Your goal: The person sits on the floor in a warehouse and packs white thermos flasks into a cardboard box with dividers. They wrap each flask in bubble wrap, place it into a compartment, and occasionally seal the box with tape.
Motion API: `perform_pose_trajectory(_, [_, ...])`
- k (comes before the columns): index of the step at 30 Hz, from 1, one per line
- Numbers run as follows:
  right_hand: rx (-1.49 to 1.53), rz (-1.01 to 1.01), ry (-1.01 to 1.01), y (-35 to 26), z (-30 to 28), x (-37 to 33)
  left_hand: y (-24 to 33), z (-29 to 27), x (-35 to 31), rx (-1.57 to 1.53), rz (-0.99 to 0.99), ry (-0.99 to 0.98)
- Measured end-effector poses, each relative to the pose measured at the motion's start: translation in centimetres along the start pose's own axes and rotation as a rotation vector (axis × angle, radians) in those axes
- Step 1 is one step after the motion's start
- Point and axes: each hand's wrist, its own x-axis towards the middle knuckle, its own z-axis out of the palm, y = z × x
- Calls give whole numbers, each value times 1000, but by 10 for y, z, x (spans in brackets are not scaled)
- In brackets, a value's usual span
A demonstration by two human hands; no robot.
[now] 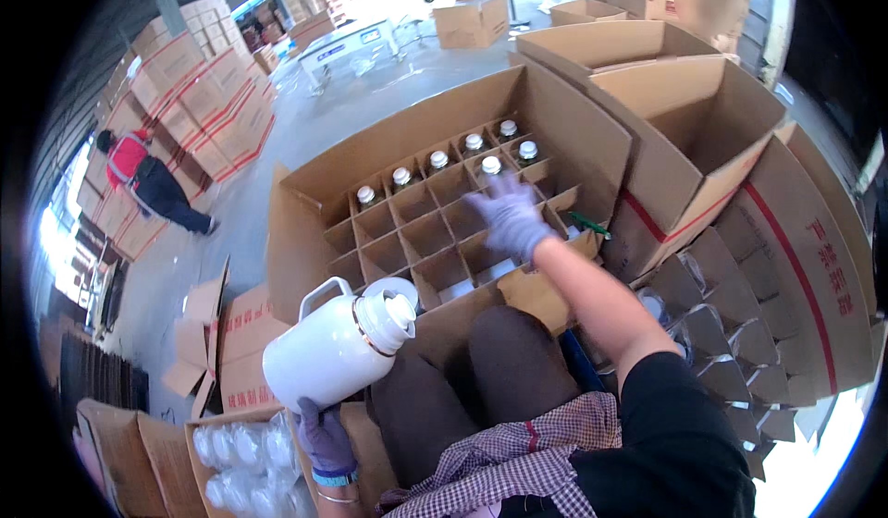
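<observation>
My left hand [326, 442], in a grey-purple glove, grips the base of a white thermos jug [324, 351] with a loop handle. The jug lies tilted, its white top toward the right, above the near edge of a large open carton [407, 129]. My right hand [511, 220], gloved and slightly blurred, is over the carton's cardboard dividers [421, 205] with its fingers spread. Just beyond its fingertips is a silver-white bottle cap [491, 164]. Several more such capped bottles [438, 159] stand in the far cells. A green pen-like object [589, 225] lies across the dividers at the right.
Open cartons [684, 120] stand to the right, beside a divided carton [731, 333] of wrapped items. A box of plastic-wrapped pieces [245, 453] sits at lower left. A person in red [139, 171] stands by stacked cartons [199, 102]; another person [712, 0] is at far right.
</observation>
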Motion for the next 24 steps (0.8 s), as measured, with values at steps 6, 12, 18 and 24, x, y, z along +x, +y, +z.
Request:
perform_pose_trajectory(6, [711, -151, -118, 10, -27, -1, 3, -10, 11, -223, -232, 26])
perform_pose_trajectory(12, [734, -915, 174, -75, -123, -63, 38, 21, -4, -83, -197, -70])
perform_pose_trajectory(18, [1550, -45, -247, -94, -13, -117, 96, 32, -45, 1024, 630, -199])
perform_pose_trajectory(24, [2370, 113, -882, -105, -59, -180, 138, 45, -49, 719, 600, -452])
